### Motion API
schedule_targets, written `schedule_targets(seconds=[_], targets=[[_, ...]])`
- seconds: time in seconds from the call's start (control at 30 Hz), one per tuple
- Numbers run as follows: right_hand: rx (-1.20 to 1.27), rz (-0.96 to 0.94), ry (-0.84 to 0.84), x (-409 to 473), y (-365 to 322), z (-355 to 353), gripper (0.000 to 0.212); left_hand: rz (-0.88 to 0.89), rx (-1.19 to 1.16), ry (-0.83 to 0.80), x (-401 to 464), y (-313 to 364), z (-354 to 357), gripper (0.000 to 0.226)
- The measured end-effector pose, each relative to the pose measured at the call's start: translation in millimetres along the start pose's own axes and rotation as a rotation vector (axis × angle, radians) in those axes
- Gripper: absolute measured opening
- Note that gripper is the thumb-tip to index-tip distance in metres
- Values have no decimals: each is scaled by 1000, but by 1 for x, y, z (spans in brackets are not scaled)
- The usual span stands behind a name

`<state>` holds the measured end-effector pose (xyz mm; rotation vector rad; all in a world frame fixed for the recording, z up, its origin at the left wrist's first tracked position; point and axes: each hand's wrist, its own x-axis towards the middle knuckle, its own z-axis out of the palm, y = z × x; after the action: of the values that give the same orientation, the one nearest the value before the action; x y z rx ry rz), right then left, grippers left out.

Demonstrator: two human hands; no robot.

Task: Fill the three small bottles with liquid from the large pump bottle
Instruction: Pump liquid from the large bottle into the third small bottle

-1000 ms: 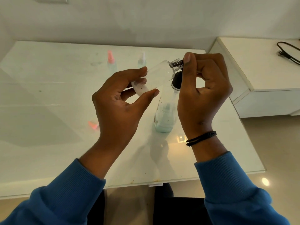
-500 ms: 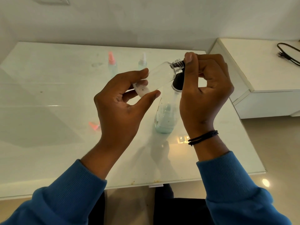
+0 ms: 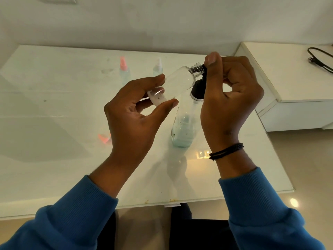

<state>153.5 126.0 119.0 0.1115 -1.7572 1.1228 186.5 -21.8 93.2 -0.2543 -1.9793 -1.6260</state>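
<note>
Left hand [image 3: 133, 112] is gripping the small bottle [image 3: 177, 83] near its base, thumb and fingers curled round it, holding it tilted well off vertical with the threaded neck up and to the right. A little white liquid is pooling at the low end. Right hand [image 3: 228, 98] is curled over the black pump head [image 3: 198, 88] of the pump bottle [image 3: 183, 130], thumb up beside the small bottle's mouth; the spout itself is hidden behind the thumb, so can't tell if it is actually inside the neck. Pump bottle is standing on the surface [image 3: 54, 159] toward the right edge, partly full of pale blue-green liquid.

Judging the step: dosing the first small bottle, barely started.

How to do it well:
- Keeping the neck touching or just under the spout tip, so each stroke is landing inside and not on the threads.
- Tilt is fine for letting liquid run down the wall, but the mouth is needing to stay above the fill line as the level is rising; bringing it more upright later.
- Pressing the pump straight down. The pump bottle is tall and has no hand holding its body, so a sideways push is risking a tip.
- Short full strokes, watching the level through the clear wall, stopping below the neck so the cap's tube is fitting.

Two more small bottles, pink-capped [image 3: 124, 70] and white-capped [image 3: 158, 68], are standing near the far edge, apart from each other. A pink cap [image 3: 104, 138] is lying near the left wrist, likely this bottle's.
</note>
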Motion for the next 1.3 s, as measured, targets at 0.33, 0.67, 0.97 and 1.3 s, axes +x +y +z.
schedule_targets(seconds=[0.33, 0.67, 0.97, 1.3], targets=[[4, 3, 18, -5, 1, 1, 22, 1, 16, -1, -1, 0, 0, 44], [1, 3, 23, -8, -1, 2, 20, 27, 47, 0, -1, -1, 0, 43], [-13, 10, 20, -6, 0, 1, 21, 39, 46, -7, 0, 0, -1, 44], [-16, 13, 21, -3, -2, 1, 22, 66, 66, -13, 0, -1, 0, 44]])
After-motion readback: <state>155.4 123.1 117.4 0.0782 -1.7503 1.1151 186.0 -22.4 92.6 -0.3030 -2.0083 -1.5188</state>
